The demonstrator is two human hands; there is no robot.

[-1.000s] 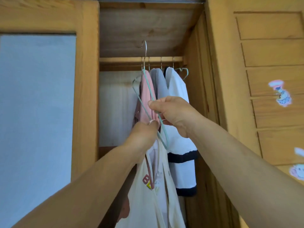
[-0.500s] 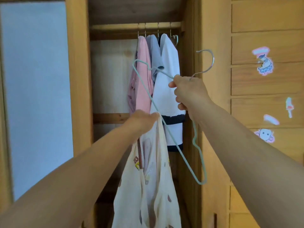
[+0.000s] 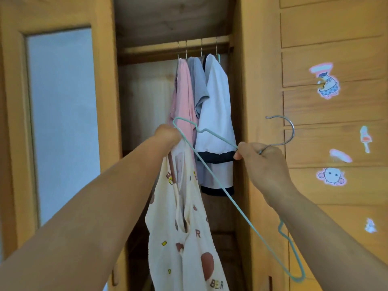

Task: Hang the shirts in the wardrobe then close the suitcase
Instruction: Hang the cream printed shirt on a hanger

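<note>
The right hand [image 3: 265,162] is gripping the neck of a mint wire hanger [image 3: 231,203], its long axis slanting down to the right. The left hand [image 3: 168,136] is pinching the cream printed shirt [image 3: 184,238], hanging just beside the hanger's upper end. The wardrobe rail [image 3: 176,47] is sitting above and beyond both hands.

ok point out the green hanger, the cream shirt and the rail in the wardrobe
green hanger [image 3: 231,203]: head view, on its long straight wire
cream shirt [image 3: 184,244]: head view, on the front of the cloth
rail [image 3: 151,49]: head view, on its bare left stretch
</note>
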